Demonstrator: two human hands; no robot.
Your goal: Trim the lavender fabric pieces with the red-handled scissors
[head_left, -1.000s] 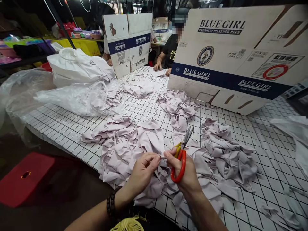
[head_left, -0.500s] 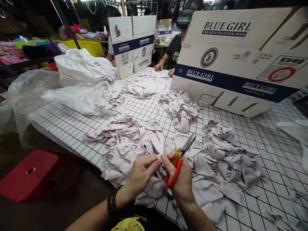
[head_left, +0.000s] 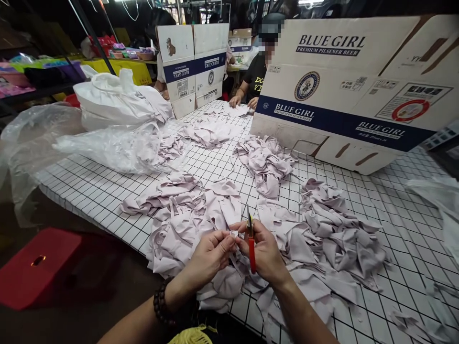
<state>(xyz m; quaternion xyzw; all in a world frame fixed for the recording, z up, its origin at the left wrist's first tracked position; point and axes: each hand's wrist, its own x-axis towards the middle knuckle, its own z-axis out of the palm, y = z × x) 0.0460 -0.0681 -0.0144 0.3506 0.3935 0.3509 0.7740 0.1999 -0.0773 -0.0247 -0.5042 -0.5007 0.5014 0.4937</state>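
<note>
My right hand (head_left: 265, 251) grips small red-handled scissors (head_left: 251, 241), seen edge-on with the blades pointing up and away. My left hand (head_left: 211, 253) pinches a small bit of pale lilac cloth (head_left: 234, 233) right beside the scissors' blades. Both hands hover over a heap of lilac fabric pieces (head_left: 193, 215) at the near edge of the white grid-patterned table (head_left: 366, 191). A dark bead bracelet sits on my left wrist.
More lilac fabric heaps (head_left: 340, 234) lie right and further back (head_left: 265, 162). A large Blue Girl carton (head_left: 351, 91) lies at the back right, a smaller one (head_left: 193, 62) behind. Clear plastic bags (head_left: 107, 138) sit left. A red stool (head_left: 36, 265) stands below. Another person's hands (head_left: 244, 101) rest at the far edge.
My right hand has turned the scissors from tilted right to edge-on and upright, closer to the cloth bit pinched in my left hand. Both hands moved slightly closer together.
</note>
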